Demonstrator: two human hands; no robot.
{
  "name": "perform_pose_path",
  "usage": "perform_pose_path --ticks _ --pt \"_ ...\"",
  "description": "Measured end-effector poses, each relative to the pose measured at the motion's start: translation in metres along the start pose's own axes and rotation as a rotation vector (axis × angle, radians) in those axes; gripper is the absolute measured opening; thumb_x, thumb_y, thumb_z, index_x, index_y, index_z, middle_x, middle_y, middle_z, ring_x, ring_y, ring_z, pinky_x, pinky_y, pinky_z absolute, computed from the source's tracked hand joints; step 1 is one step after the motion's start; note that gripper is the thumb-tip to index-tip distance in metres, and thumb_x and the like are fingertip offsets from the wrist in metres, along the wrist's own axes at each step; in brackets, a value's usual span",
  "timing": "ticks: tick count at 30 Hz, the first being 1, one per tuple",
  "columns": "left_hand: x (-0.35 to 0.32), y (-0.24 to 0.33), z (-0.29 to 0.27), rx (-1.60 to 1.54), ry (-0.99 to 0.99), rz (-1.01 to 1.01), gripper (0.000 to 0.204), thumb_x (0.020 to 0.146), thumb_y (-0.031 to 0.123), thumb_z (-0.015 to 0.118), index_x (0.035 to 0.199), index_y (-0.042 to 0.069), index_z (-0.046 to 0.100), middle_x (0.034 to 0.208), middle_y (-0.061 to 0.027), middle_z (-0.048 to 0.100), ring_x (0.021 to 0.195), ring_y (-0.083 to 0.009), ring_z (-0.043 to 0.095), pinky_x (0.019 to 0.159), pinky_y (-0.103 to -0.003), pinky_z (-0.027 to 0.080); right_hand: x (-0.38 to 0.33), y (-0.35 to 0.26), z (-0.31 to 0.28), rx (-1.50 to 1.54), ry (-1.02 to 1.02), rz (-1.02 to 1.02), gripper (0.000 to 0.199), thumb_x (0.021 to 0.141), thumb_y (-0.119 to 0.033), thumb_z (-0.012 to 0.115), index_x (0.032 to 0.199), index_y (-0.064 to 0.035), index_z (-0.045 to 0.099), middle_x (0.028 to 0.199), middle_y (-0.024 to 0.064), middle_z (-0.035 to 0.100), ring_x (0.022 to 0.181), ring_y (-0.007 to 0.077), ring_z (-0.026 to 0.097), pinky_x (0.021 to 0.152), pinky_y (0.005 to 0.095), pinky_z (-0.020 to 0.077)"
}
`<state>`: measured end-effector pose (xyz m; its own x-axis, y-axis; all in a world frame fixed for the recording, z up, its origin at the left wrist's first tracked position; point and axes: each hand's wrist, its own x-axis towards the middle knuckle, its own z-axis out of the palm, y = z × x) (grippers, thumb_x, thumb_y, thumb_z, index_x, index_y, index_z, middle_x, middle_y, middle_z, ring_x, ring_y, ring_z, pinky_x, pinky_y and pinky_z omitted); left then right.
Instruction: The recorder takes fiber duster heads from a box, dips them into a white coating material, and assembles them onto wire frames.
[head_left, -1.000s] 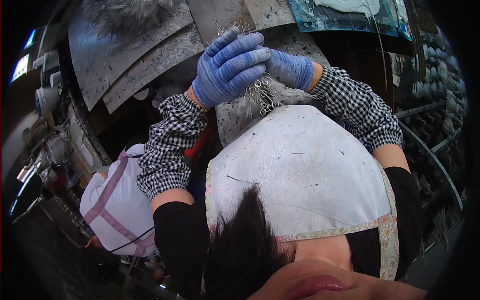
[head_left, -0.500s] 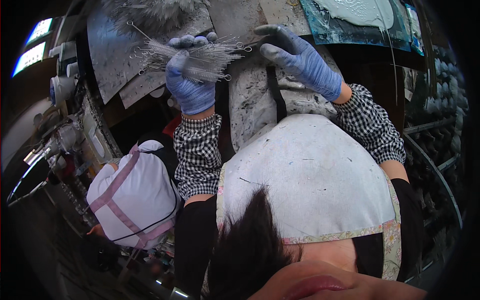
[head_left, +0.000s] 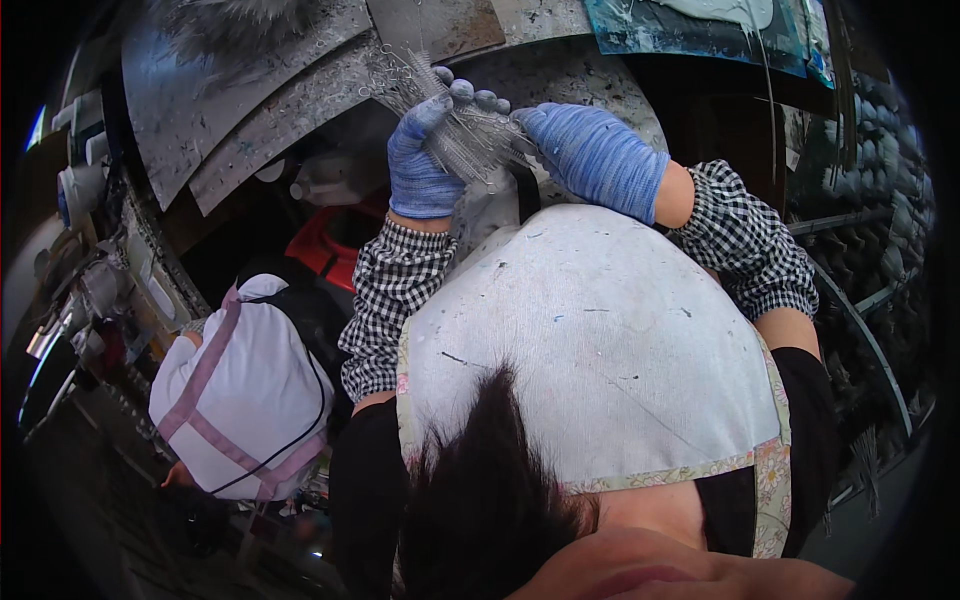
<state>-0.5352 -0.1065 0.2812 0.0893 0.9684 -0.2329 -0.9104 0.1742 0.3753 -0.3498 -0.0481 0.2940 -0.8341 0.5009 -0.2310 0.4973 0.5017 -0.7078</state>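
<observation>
My left hand (head_left: 423,172), in a blue knit glove with grey fingertips, is closed around a bundle of thin wire brushes (head_left: 478,143). Small wire loops stick out at the bundle's upper left end, and bristly ends fan out to the right. My right hand (head_left: 600,155), gloved the same way, meets the right end of the bundle with its fingers bent and drawn together on the brushes. Most of its fingertips are hidden, so how many brushes it grips does not show. Both hands are in front of my white apron (head_left: 590,330).
Stained boards (head_left: 270,130) lie beyond the hands, with a grey bristly heap (head_left: 235,28) at the far left. A blue sheet (head_left: 640,32) bearing white paste (head_left: 725,8) is at the far right. A person (head_left: 255,385) is at the left, near a red object (head_left: 322,243). Metal rails (head_left: 850,305) stand at the right.
My right hand has come down and left from an open pose and closed at the bundle. My left hand has moved right, tilting the brushes so the loops point up and left.
</observation>
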Motion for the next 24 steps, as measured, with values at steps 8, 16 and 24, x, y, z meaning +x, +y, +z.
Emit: perform_pose_path --ticks 8,16,24 --pt "-0.022 -0.04 -0.007 -0.04 0.246 -0.004 0.032 0.077 0.007 0.059 0.108 0.007 0.054 0.094 -0.0084 0.06 0.099 -0.028 0.056 0.102 -0.049 0.037 -0.027 0.014 0.016 0.038 -0.163 0.081 0.031 0.08 -0.016 0.068 0.103 0.0015 0.06 0.087 0.0179 0.066 0.079 0.0303 0.067 0.07 0.0366 0.055" --pt "-0.028 -0.01 -0.055 0.007 0.328 0.227 0.029 0.075 0.003 0.061 0.102 0.007 0.055 0.089 -0.0075 0.062 0.095 -0.0251 0.059 0.095 -0.048 0.045 -0.068 0.06 0.029 0.053 -0.301 0.103 0.033 0.085 -0.014 0.061 0.117 -0.0041 0.056 0.093 0.0174 0.064 0.084 0.0322 0.062 0.076 0.0377 0.0521" --pt "-0.024 -0.021 -0.035 0.067 0.28 0.032 0.035 0.077 0.001 0.062 0.111 0.005 0.054 0.094 -0.0079 0.06 0.097 -0.0257 0.058 0.096 -0.046 0.045 -0.041 0.06 0.012 0.217 0.138 -0.057 0.028 0.095 -0.016 0.051 0.119 -0.0003 0.055 0.101 0.0153 0.063 0.09 0.0248 0.063 0.082 0.0312 0.0526"
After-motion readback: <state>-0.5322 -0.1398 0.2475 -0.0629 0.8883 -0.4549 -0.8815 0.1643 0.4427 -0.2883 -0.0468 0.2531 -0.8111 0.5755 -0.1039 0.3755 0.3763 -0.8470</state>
